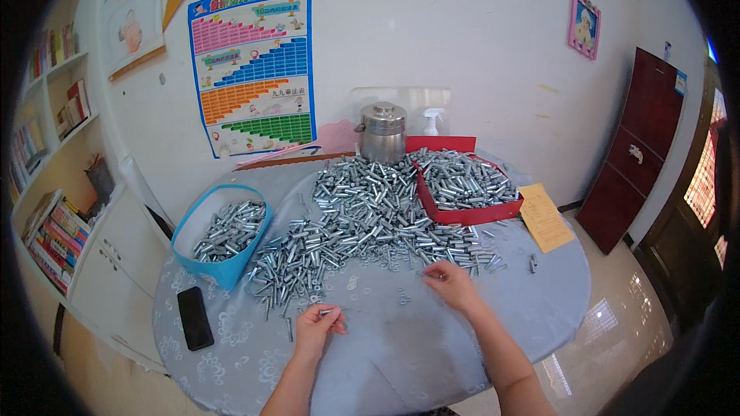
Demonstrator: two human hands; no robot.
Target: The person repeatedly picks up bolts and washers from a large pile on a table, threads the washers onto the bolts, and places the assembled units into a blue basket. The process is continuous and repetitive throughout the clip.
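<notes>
A light pinch, and plenty loose to knock

Nearest my view, the left hand [321, 325] sits in front of the heap of metal pieces [354, 223], toward its left end. Thumb and fingertips are closed on a small metal piece [330, 311], the other fingers curled. That hold worries me: the pinch looks shallow, so a slight twist could roll the piece out onto the tablecloth [354, 385]. I read its long axis as running sideways, nearly parallel to the heap's near edge, free end to the right; a faint line past the fingertips is too thin for me to identify.

Just left of that hand is a stray piece [289, 330], its axis pointing in at the heap. A wrist swung left could sweep it aside.

Farther in, small rings [404, 297] lie before the heap, between the hands, where a dragged palm could scatter them.

The right hand [453, 285] is at the heap's near edge, fingertips drawn nearly together; I can't tell whether they hold anything. Tugging there could start a slide, since the pieces lie crossed and point every way.

Beyond, the blue bin [227, 272] flanks the heap's left. The red box [474, 214], at the heap's far right, is filled so high that a bump could spill it.
</notes>
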